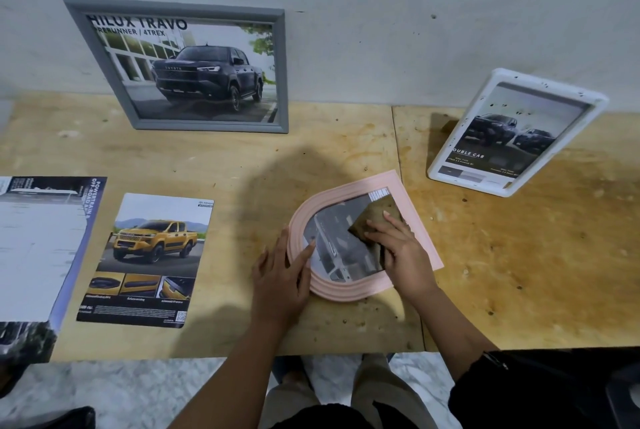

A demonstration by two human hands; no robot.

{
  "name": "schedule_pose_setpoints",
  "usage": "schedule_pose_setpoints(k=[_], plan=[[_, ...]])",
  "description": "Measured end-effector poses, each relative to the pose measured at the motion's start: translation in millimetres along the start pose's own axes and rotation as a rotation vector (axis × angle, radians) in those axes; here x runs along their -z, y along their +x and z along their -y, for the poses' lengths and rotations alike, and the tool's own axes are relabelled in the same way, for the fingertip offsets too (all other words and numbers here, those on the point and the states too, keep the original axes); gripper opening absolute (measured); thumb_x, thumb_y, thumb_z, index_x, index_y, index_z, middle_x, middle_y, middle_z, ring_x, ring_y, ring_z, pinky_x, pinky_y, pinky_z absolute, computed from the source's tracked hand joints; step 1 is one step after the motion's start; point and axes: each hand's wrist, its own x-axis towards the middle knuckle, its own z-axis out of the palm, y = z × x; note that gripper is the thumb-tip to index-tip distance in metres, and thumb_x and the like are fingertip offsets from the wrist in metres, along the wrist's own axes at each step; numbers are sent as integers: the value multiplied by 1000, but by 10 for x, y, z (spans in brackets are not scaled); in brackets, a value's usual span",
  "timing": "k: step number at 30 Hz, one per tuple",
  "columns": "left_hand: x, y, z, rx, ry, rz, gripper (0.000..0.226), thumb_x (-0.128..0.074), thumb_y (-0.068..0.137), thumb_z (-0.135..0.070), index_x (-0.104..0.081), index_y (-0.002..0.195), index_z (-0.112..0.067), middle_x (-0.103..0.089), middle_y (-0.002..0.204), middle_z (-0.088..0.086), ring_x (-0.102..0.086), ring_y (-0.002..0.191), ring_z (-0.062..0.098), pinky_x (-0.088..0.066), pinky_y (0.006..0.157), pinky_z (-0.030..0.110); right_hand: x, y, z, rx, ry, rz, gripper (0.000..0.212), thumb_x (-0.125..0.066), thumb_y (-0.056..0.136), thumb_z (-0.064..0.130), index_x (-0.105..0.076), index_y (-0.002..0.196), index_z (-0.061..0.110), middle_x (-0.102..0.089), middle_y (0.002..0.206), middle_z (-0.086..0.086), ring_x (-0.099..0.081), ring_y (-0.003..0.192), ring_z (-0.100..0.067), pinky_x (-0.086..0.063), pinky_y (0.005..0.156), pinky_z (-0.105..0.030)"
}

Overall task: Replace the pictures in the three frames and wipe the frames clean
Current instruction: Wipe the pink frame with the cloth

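Head view. My left hand (280, 276) lies with fingers straight and released on the left rim of the pink frame (346, 291), its forefinger reaching onto the glass. My right hand (398, 248) presses a brown cloth (374, 217) flat on the glass, fingers spread, not clenched. The pink frame lies face up on the wooden table (519, 255). Beyond the pink frame and to its left, a grey frame (207, 125) leans on the wall; beyond and to its right stands a spotted white frame (467, 183). Left of the pink frame lie a yellow-truck leaflet (149, 255) and, farther left, a brochure (38, 248).
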Motion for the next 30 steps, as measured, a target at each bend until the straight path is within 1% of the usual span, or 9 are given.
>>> schedule_pose_setpoints(k=[4,6,9,13,16,20,23,27,30], plan=[[9,12,11,7,-2,-1,44,-31,94,-38,-46,135,-38,-34,149,11,-33,136,21,-30,104,42,16,241,94,-219,192,-30,41,-46,81,-17,-69,109,3,-65,118,-10,-50,120,-21,-30,105,-15],[6,4,23,4,8,-2,44,-31,94,-38,-46,135,-37,-35,149,12,-35,136,22,-31,103,43,144,384,150,-428,432,-33,40,-46,87,-13,-66,114,8,-64,119,-8,-55,115,-17,-35,95,-3],[0,-14,48,5,12,-5,44,-30,94,-38,-47,135,-36,-35,149,11,-34,136,22,-31,103,43,382,514,177,-661,740,-58,36,-49,93,1,-61,117,24,-64,114,-4,-59,98,-13,-47,87,-19],[-2,-3,39,13,21,0,44,-29,94,-38,-47,134,-37,-36,148,10,-31,136,19,-24,104,39,684,519,81,-839,979,-354,36,-47,94,4,-64,114,29,-62,121,-3,-59,110,-19,-49,97,-36],[5,-5,33,16,24,2,44,-27,95,-39,-47,134,-37,-35,149,10,-32,136,19,-22,105,38,858,434,20,-895,886,-557,34,-46,95,4,-63,118,22,-60,123,2,-56,113,-15,-47,98,-31],[15,-10,26,22,20,-12,45,-27,94,-38,-49,133,-35,-37,147,10,-32,134,19,-21,103,37,1003,117,-126,-889,460,-670,35,-43,96,4,-61,124,14,-59,126,-1,-52,111,-11,-40,94,-20],[20,-15,19,23,26,-14,46,-26,95,-39,-48,134,-34,-38,147,11,-32,134,20,-23,103,37,957,-195,-335,-810,163,-574,37,-44,93,-3,-60,124,9,-59,127,-10,-52,119,-24,-39,101,-28],[31,8,19,21,5,-21,51,-16,97,-45,-49,134,-32,-39,146,11,-31,134,18,-22,102,36,771,-512,-503,-759,-84,17,50,-47,89,-3,-44,138,8,-37,148,-12,-27,139,-29,-19,115,-38],[10,22,-7,15,-21,-52,48,-25,95,-41,-50,134,-29,-38,147,11,-32,133,18,-22,102,35,777,-540,-522,-768,-145,148,58,-47,88,0,-33,144,8,-23,155,-8,-10,145,-23,-5,118,-41]])
